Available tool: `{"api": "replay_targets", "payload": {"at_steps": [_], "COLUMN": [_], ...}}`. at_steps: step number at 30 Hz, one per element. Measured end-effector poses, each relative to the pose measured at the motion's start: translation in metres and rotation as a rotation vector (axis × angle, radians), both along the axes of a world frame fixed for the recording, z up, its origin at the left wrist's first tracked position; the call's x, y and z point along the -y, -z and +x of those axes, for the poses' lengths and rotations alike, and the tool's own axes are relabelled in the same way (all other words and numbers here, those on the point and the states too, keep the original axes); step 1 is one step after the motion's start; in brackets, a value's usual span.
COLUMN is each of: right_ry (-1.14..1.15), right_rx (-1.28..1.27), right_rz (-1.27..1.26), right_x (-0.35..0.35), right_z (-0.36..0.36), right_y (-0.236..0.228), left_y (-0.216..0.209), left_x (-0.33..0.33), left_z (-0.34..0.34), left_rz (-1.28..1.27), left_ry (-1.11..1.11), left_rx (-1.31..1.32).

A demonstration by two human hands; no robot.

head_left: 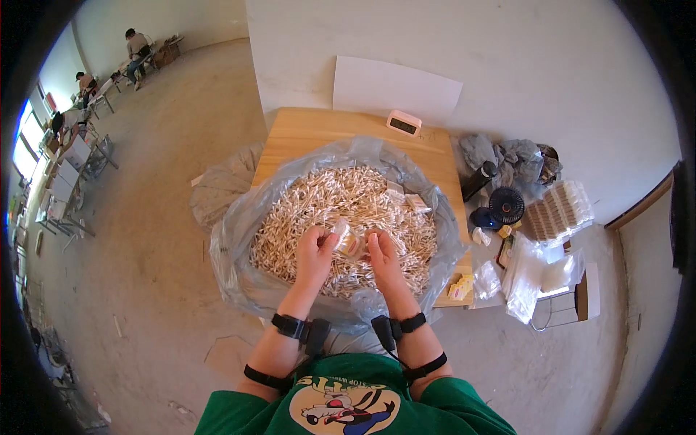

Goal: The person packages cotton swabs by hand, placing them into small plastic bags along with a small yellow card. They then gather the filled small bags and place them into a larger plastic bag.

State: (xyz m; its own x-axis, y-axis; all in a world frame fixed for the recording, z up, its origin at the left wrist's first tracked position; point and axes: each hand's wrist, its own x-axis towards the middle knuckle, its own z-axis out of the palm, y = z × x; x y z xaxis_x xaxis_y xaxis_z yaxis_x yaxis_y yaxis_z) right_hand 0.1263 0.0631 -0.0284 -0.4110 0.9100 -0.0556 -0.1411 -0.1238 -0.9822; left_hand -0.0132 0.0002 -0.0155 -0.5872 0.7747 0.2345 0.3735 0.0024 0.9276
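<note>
A heap of cotton swabs (pixel 312 196) with pale wooden sticks fills a large clear plastic bag (pixel 239 254) with its mouth spread wide. Above the heap, a small clear plastic packet (pixel 349 243) with a yellow and white label is stretched between my hands. My left hand (pixel 316 250) pinches the packet's left side, fingers closed. On its other side my right hand (pixel 383 252) has thumb and fingers closed at the plastic edge. What lies inside the packet is too small to make out. Two small packed bundles (pixel 416 203) rest on the swabs at the far right.
The bag stands on a wooden table (pixel 304 138) with a pink digital clock (pixel 404 123) at the back. Small yellow cards (pixel 460 288) lie at its right corner. Further right are a black bottle (pixel 480 180), a small fan (pixel 506 206), stacked packs (pixel 558 214) and plastic bags (pixel 523 279). Other people sit far left.
</note>
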Motion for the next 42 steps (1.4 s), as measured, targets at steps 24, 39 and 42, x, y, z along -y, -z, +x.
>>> {"api": "replay_targets", "payload": {"at_steps": [24,39,42], "right_ry": [0.209,0.241,0.257], "right_rx": [0.400,0.481,0.463], "right_rz": [0.506,0.424,0.489], "right_x": [0.006,-0.007,-0.013], "right_z": [-0.001,-0.014,-0.013], "right_y": [0.021,0.001,0.012], "left_y": [0.014,0.035,0.039], "left_x": [0.007,-0.004,-0.007], "left_z": [0.016,-0.003,-0.004], "left_rz": [0.036,0.035,-0.013], "left_ry": [0.033,-0.111,-0.071], "left_rx": [-0.359,-0.189,-0.181]}}
